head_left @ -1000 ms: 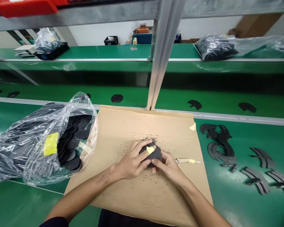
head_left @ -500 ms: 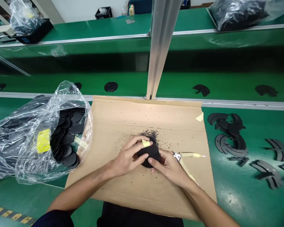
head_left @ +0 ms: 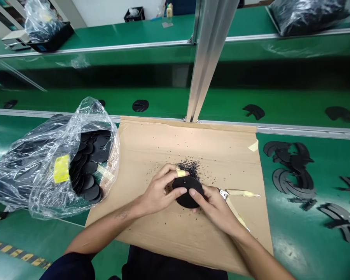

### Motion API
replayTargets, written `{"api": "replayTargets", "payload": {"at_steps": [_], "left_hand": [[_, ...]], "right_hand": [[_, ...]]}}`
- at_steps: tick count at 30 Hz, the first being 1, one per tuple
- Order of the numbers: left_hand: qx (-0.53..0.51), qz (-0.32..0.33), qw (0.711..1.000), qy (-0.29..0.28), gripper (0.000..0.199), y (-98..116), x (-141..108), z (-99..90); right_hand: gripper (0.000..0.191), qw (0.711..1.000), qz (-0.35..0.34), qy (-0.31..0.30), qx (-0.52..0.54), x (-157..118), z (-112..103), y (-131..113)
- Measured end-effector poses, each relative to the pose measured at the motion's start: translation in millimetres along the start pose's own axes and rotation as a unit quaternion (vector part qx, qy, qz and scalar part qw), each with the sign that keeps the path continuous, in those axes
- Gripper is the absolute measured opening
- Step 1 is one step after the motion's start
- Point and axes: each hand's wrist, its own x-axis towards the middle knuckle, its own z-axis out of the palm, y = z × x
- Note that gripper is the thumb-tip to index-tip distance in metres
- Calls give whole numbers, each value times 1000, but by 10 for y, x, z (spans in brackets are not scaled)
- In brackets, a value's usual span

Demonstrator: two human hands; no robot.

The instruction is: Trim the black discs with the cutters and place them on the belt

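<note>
A round black disc [head_left: 188, 193] is gripped between both hands above the middle of a cardboard sheet [head_left: 221, 155]; whether it touches the sheet cannot be told. Its upper edge is pinched by the left hand [head_left: 159, 190], which has yellow tape [head_left: 180, 173] wrapped around one finger, and its face is pressed by the curled fingers of the right hand [head_left: 212, 208], so neither hand is released. A small heap of black crumbs [head_left: 189, 168] lies just beyond the disc, and more are scattered over the cardboard. Side cutters [head_left: 223, 193] with yellow-sleeved handles lie beside the right hand, ungripped. Much stock appears to be left: a stack of similar discs [head_left: 89, 167] is held in an open plastic bag [head_left: 23, 171] to the left. Curved, slotted black pieces [head_left: 293, 186] are laid in heaps on the green conveyor belt [head_left: 323, 134] to the right, and some are cut off by the frame edge. The disc's underside is hidden, and the number of discs in the bag cannot be made out.
</note>
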Motion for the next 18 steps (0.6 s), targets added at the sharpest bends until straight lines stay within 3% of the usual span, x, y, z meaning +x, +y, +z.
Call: {"api": "replayTargets", "payload": {"at_steps": [5,11,18], "left_hand": [[82,10,996,19,22,39,23,-81],[-43,-89,995,20,16,47,32,-252],[-150,-93,984,-23,36,76,46,-325]], "right_hand": [[44,1000,5,8,-10,-10,29,-4],[46,997,39,-23,56,4,-15,6],[39,993,42,-80,79,15,-47,-3]]}}
